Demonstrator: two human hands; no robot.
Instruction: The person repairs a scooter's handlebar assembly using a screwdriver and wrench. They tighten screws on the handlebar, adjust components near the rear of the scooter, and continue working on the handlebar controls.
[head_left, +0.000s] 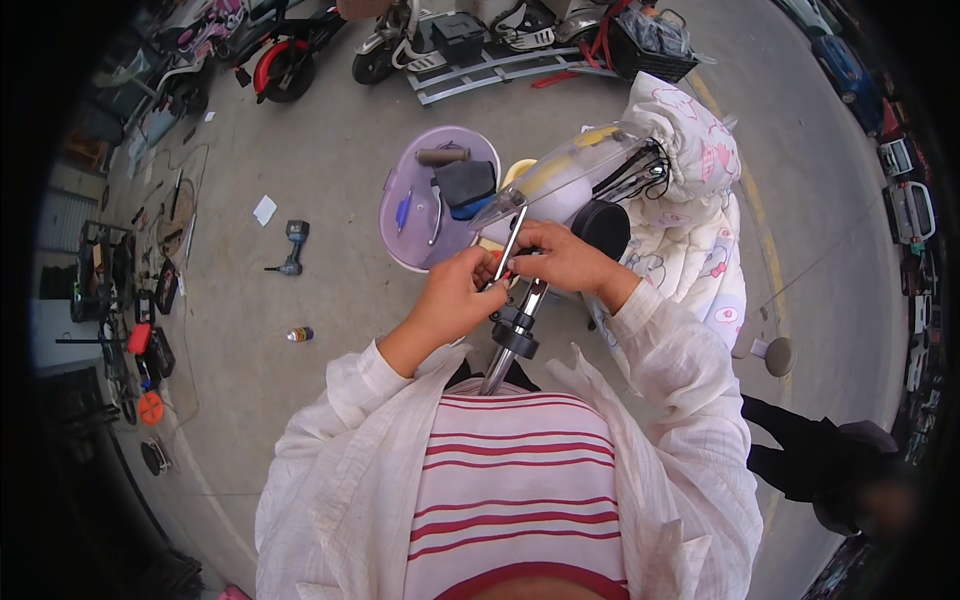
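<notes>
At the centre, my left hand (455,297) has its fingers closed around the lower end of a thin silver rod (511,238). My right hand (572,262) meets it from the right, fingers pinched on something dark and small that they mostly cover. A speck of red shows between the hands. Just below them, a chrome tube (497,372) with a black clamp (515,332) slants toward my body. Beyond my right hand are a round black part (602,231), a clear windshield (560,172) and black cables (655,170) of a scooter-like vehicle.
A purple basin (392,225) holds a dark pouch and tools. Left on the floor lie a cordless drill (292,247), a small can (300,334) and paper (264,210). A patterned quilt (690,250) drapes at right. Scooters (290,70) stand behind; a person (815,450) is lower right.
</notes>
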